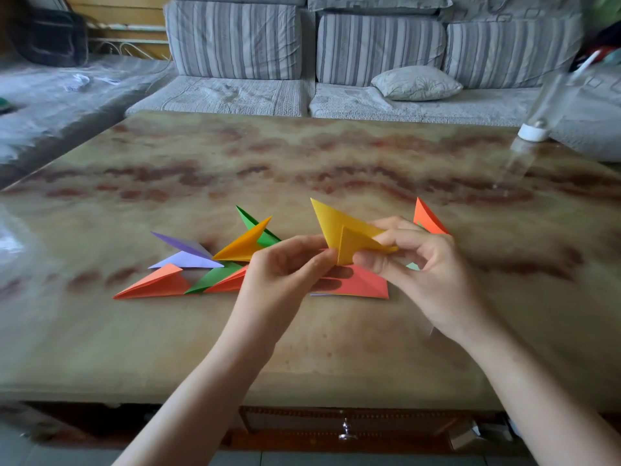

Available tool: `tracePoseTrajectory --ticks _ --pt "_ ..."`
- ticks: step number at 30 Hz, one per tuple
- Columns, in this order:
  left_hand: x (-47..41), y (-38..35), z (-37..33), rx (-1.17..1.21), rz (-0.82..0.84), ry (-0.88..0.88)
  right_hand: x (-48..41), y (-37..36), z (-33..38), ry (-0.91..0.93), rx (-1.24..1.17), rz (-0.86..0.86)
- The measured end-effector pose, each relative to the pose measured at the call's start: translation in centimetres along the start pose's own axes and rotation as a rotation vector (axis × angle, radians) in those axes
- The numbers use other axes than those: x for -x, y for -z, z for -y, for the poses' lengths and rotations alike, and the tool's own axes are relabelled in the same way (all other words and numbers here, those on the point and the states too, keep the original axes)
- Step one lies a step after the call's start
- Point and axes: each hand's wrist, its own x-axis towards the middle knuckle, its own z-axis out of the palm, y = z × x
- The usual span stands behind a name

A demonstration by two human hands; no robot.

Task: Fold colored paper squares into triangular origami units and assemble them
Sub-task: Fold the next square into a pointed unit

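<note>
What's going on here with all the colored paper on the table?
A person is folding a yellow paper, pinching it between the left hand and right hand just above the table. Folded triangles in purple, orange, green and yellow lie in a loose pile to the left.

Marbled table (302,156); striped grey sofa (379,48) behind; pillow (416,83) on seat.

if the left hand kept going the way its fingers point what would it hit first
The left hand points rightward at the yellow paper it pinches; just behind that, probably at the same depth, is the right hand.
</note>
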Motion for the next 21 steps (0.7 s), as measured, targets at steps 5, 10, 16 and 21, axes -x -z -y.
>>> tracePoseTrajectory --ticks 5,10,16,21 --pt "0.0 0.0 0.0 -0.033 0.028 -0.006 0.0 0.1 0.4 -0.078 -0.139 -0.067" --pt "0.1 -0.2 0.0 -0.054 0.02 0.003 -0.1 -0.3 0.0 -0.162 -0.247 -0.13" --pt "0.3 -0.5 -0.3 -0.022 -0.001 -0.004 -0.1 -0.8 0.2 -0.182 -0.302 -0.177" --pt "0.2 -0.4 0.2 -0.098 -0.068 -0.06 -0.1 -1.0 0.3 -0.227 -0.251 -0.134"
